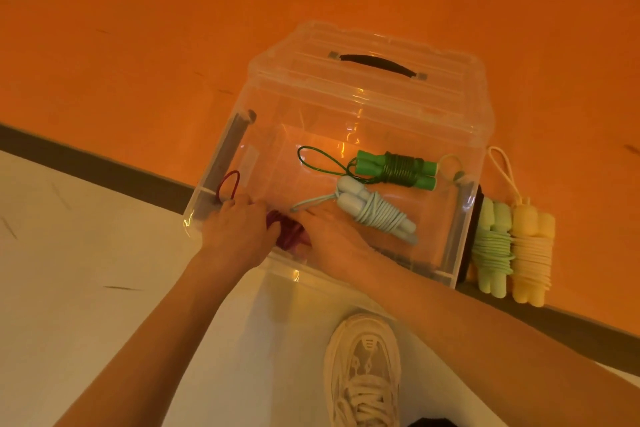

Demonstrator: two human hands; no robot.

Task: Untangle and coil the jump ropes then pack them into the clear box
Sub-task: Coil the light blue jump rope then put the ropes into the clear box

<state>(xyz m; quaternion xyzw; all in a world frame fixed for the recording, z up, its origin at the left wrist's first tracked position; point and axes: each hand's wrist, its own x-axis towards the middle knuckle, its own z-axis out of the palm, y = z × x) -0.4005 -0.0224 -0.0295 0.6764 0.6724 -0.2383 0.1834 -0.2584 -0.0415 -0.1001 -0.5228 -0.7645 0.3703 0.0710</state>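
The clear box [221, 163] stands open on the orange floor, its lid [374, 45] with a black handle tipped back behind it. Inside lie a coiled green jump rope [398, 168] and a coiled pale blue jump rope [377, 213]. At the box's near left corner my left hand [239, 229] and my right hand [332, 232] both hold a dark red coiled jump rope [289, 232], low inside the box. A red loop [228, 184] of it sticks up by the left wall. The bundle is mostly hidden by my fingers.
Two more coiled ropes lie on the floor right of the box: a light green rope [491, 246] and a yellow rope [530, 250]. A dark stripe [104, 170] separates orange floor from white floor. My white shoe [363, 371] stands near the box's front.
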